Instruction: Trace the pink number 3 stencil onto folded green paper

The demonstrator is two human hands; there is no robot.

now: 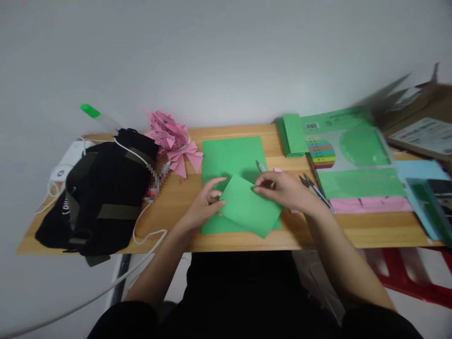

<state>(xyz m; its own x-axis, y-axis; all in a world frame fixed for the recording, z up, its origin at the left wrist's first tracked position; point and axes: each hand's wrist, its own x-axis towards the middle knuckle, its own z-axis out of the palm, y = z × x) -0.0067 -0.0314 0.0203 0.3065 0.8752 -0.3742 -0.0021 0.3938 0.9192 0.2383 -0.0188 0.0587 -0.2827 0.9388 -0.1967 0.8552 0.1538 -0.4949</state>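
A small green sheet of paper (pixel 250 207) is held tilted between my two hands, above a larger green sheet (pixel 231 155) lying on the table. My left hand (pixel 205 202) grips its left edge with the thumb near the corner, the index finger curving away above. At the upper right edge, my right hand (pixel 280 188) pinches the paper between thumb and fingers. Just beyond the right hand, the grey tip of a pen-like tool (pixel 260 165) rests on the larger sheet. Small pink scraps (pixel 278 169) show partly beside the right hand.
Thread snips (pixel 310 183) lie right of my right hand, before a pack of green paper (pixel 353 155). Folded green pieces (pixel 294 136) are stacked behind. Pink folded paper (pixel 169 134) and a black bag (pixel 109 193) occupy the left; a cardboard box (pixel 423 117) stands far right.
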